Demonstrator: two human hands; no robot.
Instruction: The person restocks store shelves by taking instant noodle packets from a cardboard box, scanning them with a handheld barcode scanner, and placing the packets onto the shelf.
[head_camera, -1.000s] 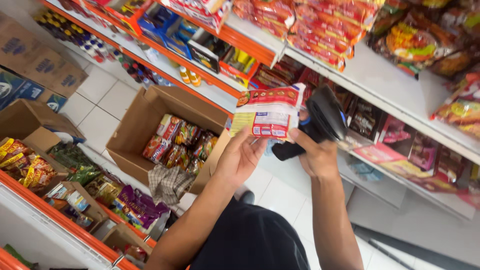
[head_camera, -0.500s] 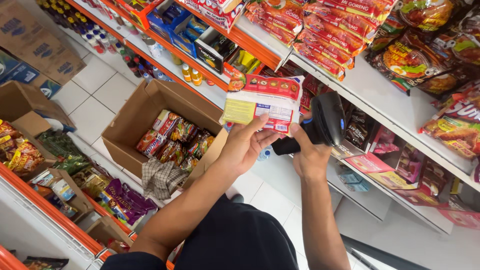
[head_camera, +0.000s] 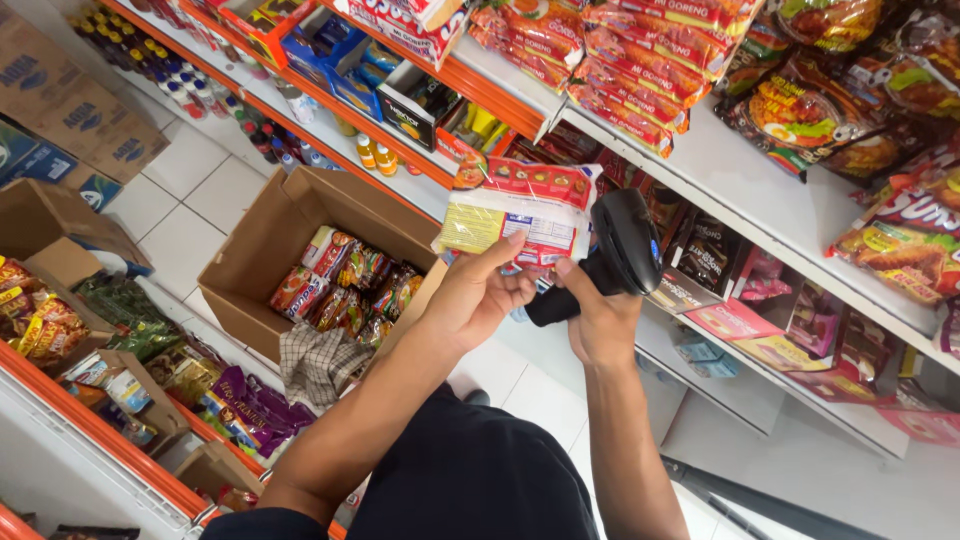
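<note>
My left hand (head_camera: 470, 296) holds up a flat white-and-red noodle packet (head_camera: 518, 212) by its lower edge, its back side with a yellow patch facing me. My right hand (head_camera: 598, 318) grips a black handheld barcode scanner (head_camera: 612, 252), whose head sits just to the right of the packet and touches its edge. Both hands are raised in front of a white shop shelf (head_camera: 790, 215) stacked with snack packets.
An open cardboard box (head_camera: 262, 240) of colourful packets stands on the tiled floor (head_camera: 175, 205), a checked cloth (head_camera: 320, 362) draped at its near side. Orange-edged shelves (head_camera: 90, 425) with goods run along the left. Bottles (head_camera: 190, 95) and more boxes line the far shelves.
The view has shifted a little; the packet and scanner stay together in my hands, now slightly lower in the view, with the scanner head close against the packet.
</note>
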